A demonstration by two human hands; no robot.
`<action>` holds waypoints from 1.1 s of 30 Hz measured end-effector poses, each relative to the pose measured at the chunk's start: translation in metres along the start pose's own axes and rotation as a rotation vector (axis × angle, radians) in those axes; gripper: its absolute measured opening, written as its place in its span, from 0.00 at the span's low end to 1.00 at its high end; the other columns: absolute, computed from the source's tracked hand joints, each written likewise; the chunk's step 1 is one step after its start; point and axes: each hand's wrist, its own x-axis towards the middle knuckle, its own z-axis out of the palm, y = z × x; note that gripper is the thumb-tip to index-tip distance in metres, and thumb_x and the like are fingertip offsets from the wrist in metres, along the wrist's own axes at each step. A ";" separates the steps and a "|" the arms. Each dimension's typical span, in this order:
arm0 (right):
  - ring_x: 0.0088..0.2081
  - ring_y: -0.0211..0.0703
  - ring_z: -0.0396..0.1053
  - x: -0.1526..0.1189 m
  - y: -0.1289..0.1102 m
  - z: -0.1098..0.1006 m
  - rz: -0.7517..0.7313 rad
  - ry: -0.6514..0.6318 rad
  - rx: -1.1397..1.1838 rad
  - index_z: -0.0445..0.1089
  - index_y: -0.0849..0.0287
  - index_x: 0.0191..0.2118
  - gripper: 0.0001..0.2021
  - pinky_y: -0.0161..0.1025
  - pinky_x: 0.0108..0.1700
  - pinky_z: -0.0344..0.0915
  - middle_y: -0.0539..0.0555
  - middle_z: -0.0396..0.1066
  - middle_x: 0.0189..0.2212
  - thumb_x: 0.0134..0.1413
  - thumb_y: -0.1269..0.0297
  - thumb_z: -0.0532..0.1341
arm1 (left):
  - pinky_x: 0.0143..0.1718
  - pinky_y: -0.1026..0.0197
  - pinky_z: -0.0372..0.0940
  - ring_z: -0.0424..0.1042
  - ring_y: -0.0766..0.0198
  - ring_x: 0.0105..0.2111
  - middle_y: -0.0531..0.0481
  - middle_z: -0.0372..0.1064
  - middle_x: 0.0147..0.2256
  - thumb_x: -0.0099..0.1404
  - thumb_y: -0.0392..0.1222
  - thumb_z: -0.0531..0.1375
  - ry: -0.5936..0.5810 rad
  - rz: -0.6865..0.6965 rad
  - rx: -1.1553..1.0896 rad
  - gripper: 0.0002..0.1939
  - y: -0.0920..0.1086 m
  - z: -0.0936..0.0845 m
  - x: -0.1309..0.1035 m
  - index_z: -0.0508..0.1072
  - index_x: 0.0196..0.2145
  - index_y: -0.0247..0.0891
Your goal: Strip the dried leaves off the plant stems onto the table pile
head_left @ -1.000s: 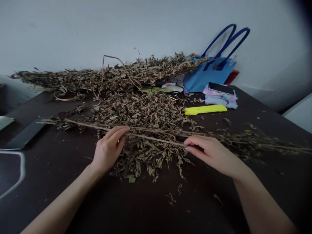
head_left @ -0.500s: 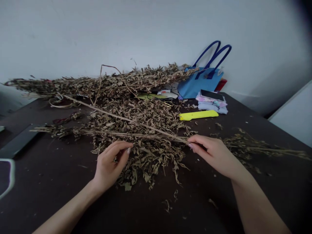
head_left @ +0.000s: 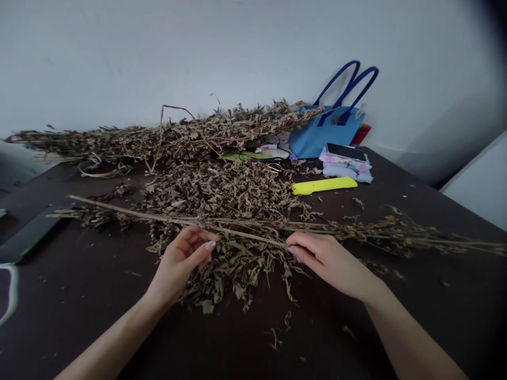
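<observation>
My right hand (head_left: 330, 259) pinches the right end of a long bare dried stem (head_left: 130, 212), which slants up to the left over a heap of dried leaves (head_left: 237, 190). My left hand (head_left: 180, 258) is just below the stem at the heap's front left; its thumb and fingers are apart and nothing shows in them. Behind my hands, more dried stalks with leaves (head_left: 396, 235) lie across the heap and stretch out to the right.
A big bundle of dried plants (head_left: 130, 140) lies along the wall. Further right are a blue bag (head_left: 309, 140), a phone (head_left: 346, 152) on folded cloth and a yellow strip (head_left: 325, 186). Scissors (head_left: 273, 168) lie behind the heap. A dark flat object (head_left: 29, 232) is at the left.
My right hand has moved left and slightly nearer with the stem, whose far end has come down. The fingers of my left hand have spread a little below the stem.
</observation>
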 end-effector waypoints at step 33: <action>0.27 0.34 0.64 0.005 -0.007 0.021 -0.029 -0.051 0.081 0.64 0.55 0.38 0.08 0.34 0.31 0.56 0.48 0.68 0.28 0.62 0.63 0.50 | 0.21 0.72 0.56 0.60 0.74 0.21 0.51 0.71 0.28 0.54 0.44 0.66 0.046 -0.062 -0.098 0.10 -0.007 -0.002 0.000 0.74 0.32 0.35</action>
